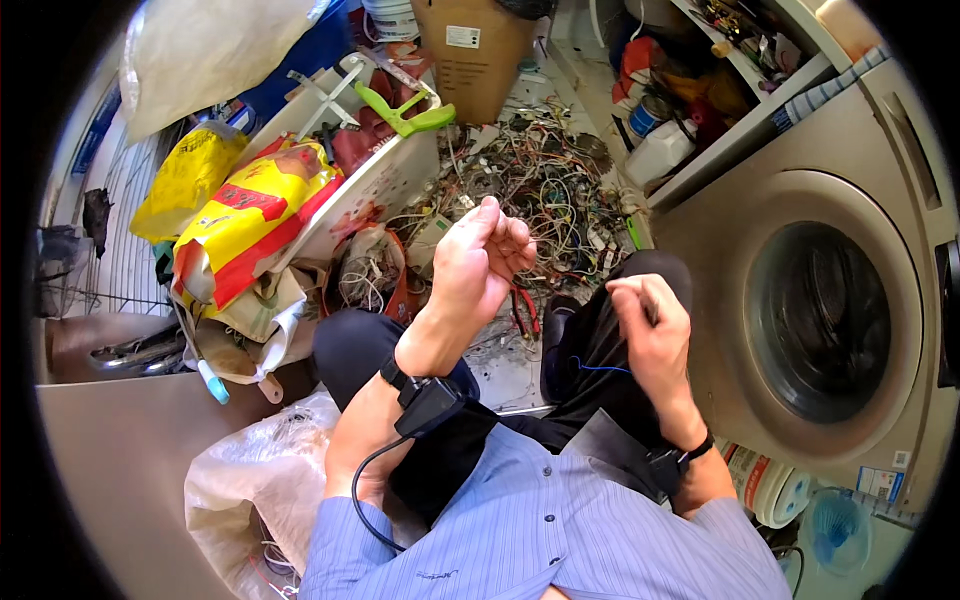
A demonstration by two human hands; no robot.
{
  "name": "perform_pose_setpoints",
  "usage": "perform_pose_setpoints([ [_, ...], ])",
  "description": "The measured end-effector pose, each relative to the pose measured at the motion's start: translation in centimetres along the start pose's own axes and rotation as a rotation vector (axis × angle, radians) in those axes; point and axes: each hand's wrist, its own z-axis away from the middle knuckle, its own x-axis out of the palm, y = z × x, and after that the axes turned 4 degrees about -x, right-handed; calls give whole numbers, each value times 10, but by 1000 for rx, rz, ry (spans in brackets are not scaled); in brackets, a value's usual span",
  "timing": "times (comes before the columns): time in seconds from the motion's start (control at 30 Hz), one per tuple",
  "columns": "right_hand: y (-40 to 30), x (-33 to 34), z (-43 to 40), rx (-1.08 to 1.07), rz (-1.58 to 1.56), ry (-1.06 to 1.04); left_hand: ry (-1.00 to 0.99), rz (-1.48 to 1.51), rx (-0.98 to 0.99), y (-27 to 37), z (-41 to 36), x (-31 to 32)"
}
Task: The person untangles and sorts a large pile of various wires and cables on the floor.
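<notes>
My left hand (pixel 480 262) is raised in front of my knees, palm turned inward, fingers curled and thumb upright. Whether something small sits between its fingers does not show. Over my right knee hovers my right hand (pixel 654 322), loosely curled and a little blurred; its inner side is hidden. A thin blue wire (pixel 598 367) runs across the dark trouser leg to the edge of this hand, and I cannot tell if it is gripped. Beyond both hands a tangled heap of electrical wires (pixel 555 195) covers the floor. Red-handled pliers (pixel 525 311) lie between my feet.
A washing machine (pixel 712 225) stands at right, below a cluttered shelf (pixel 750 60). Left are a yellow-red plastic bag (pixel 247 217), a white bin (pixel 367 180) lying tilted with a green clamp-like piece (pixel 405 112), and a white sack (pixel 247 465). A cardboard box (pixel 472 75) stands behind.
</notes>
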Motion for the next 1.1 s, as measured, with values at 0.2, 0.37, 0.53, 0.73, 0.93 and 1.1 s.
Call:
perform_pose_setpoints([
  [0.2,-13,18,-26,632,-789,-163,-14,-68,-11,-10,5,13],
  [0.37,-5,32,-33,536,-735,-107,-23,-157,-49,-16,10,16],
  [0.53,1,24,-34,593,-1053,-85,-43,-215,-81,-17,13,15],
  [0.73,-6,28,-39,576,-950,-168,-65,-319,-96,-25,14,14],
  [0.93,-7,26,-44,587,-667,-258,-98,-503,-19,-28,18,13],
  [1.1,4,26,-37,577,-650,-165,-125,-727,50,-33,20,13],
])
